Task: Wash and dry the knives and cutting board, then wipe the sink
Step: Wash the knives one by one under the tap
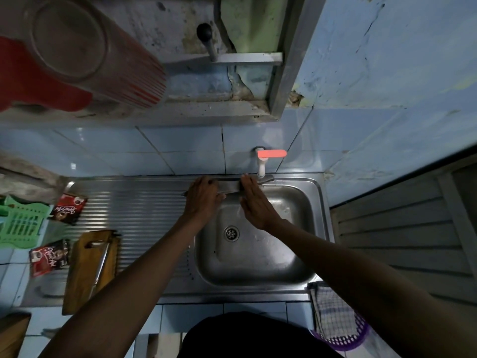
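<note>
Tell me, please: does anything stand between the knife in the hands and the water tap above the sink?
Nothing visible does. The knife lies across the back edge of the sink, gripped by the left hand, with the flat right hand against its blade. The tap is directly behind it.

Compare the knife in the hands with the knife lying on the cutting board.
The held knife lies crosswise under the tap, gripped by the left hand with the right hand flat against it. The other knife rests untouched, lengthwise on the cutting board on the drainboard. Both have metal blades.
</note>
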